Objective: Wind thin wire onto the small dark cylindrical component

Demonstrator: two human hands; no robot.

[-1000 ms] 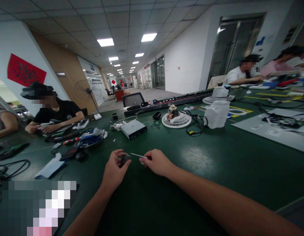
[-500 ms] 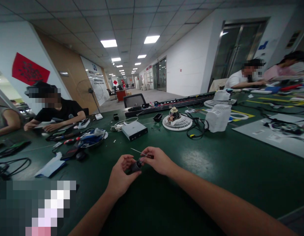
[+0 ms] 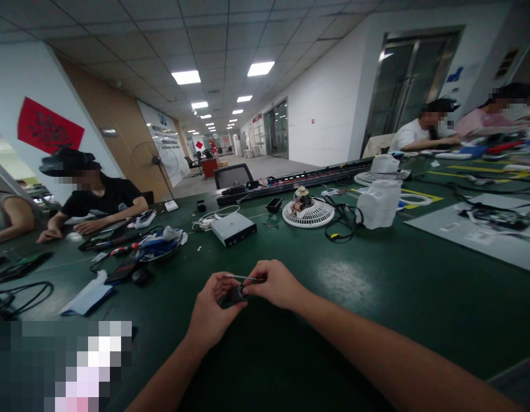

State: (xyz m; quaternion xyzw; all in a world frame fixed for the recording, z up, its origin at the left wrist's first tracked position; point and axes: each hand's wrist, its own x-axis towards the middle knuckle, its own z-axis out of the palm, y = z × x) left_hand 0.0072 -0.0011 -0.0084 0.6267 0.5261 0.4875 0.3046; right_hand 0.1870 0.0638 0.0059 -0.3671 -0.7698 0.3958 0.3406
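My left hand (image 3: 211, 312) is closed around a small dark round part (image 3: 235, 294), pinched between thumb and fingers just above the green table (image 3: 376, 286). My right hand (image 3: 275, 284) touches it from the right and grips a thin metal tool (image 3: 240, 277), a slim shaft that points left over the part. The two hands meet at the middle of the view, close to my body.
A grey box-shaped drive (image 3: 233, 228), a white fan grille with a motor (image 3: 308, 210), a white fan housing (image 3: 378, 200), cables and screwdrivers (image 3: 119, 246) lie farther back. One person sits at left, others at far right. A grey mat (image 3: 474, 229) lies right.
My hands came closer together. The thin tool, first held out level beside the dark part, now lies across the top of it, and both hands sit slightly lower and nearer to me.
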